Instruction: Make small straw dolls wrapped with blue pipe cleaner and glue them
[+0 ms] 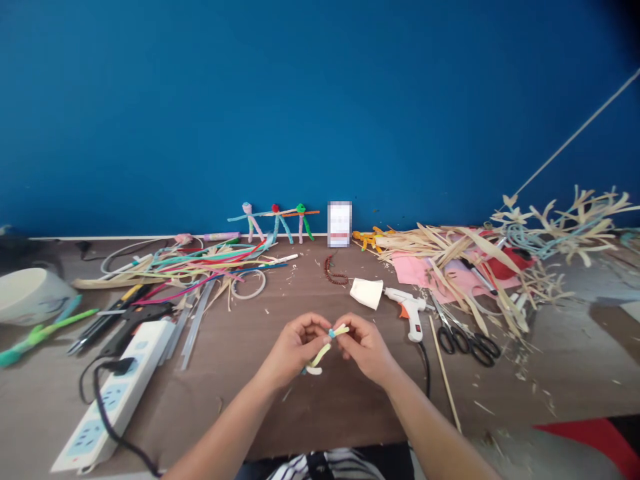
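Near the front middle of the table, my left hand (pixel 306 347) and my right hand (pixel 364 347) meet around a small twisted pipe-cleaner piece (pixel 325 351). It is pale yellow, with a light blue wrap between my fingertips and a whitish curled end hanging below. My left fingers pinch it beside the blue wrap. The thumb and fingers of my right hand close on its short yellow end. Part of the piece is hidden behind my left fingers. Three pipe-cleaner figures lean on the blue wall: a lilac-headed one (pixel 248 209), a red-headed one (pixel 276 209) and a green-headed one (pixel 301 209).
Loose coloured pipe cleaners (pixel 200 267) lie at the back left, by a white power strip (pixel 117 397) and a white bowl (pixel 35 293). On the right are a white glue gun (pixel 413 310), a paper cup (pixel 367 293), scissors (pixel 485 349), a stick (pixel 445 373) and dry husk strips (pixel 425 243).
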A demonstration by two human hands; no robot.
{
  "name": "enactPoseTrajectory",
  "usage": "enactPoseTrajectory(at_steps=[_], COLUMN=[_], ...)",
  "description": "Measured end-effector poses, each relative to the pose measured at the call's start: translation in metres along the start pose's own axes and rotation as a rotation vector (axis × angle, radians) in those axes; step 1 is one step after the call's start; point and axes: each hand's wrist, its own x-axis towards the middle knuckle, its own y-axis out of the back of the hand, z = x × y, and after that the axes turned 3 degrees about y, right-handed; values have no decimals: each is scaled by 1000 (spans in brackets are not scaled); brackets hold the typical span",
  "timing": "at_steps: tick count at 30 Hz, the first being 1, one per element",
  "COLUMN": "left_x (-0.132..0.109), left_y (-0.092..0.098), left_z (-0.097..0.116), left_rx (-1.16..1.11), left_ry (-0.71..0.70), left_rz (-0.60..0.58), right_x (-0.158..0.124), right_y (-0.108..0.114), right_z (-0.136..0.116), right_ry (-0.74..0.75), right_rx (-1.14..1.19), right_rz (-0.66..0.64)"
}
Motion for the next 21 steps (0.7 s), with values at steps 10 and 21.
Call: enactPoseTrajectory(at_steps=[10,21], left_x=[-4,-5], left_y=[-2,-2], left_z=[5,5], left_rx=[-15,-20], left_ry=[30,48], left_rz=[23,61], right_x=[-4,-7], right_y=[-2,-5], right_z=[5,2], right_ry=[-34,-34], right_rx=[77,112], right_rz=[18,10])
